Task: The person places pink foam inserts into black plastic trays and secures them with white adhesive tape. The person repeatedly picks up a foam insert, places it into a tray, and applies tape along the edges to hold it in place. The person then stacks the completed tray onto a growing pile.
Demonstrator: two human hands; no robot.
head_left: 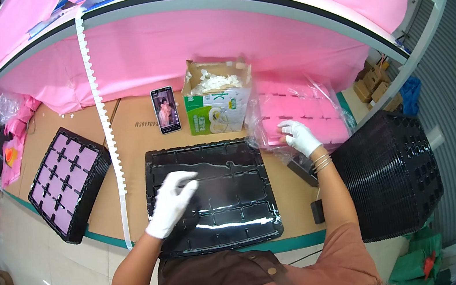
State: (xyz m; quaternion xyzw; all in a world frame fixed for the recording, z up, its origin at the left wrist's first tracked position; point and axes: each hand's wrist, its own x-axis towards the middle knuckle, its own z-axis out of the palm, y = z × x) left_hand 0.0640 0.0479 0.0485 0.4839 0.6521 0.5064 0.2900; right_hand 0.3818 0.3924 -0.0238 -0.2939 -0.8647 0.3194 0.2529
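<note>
My left hand [173, 201], in a white glove, is over the left part of a black plastic tray [228, 186] with shallow square compartments. Its thumb and fingers are apart, with nothing between them. My right hand [300, 137], gloved too, reaches to the near edge of a stack of pink foam sheets [292, 104] in a clear plastic bag. Its fingers are loosely bent and apart over the pink foam; whether they touch it is hard to tell.
At left sits a black tray stack filled with lilac pads [66, 171]. A tall stack of empty black trays [387, 175] stands at right. Farther back are a phone [165, 110] and a carton of white scraps [220, 105]. A notched white strip [100, 102] hangs from above.
</note>
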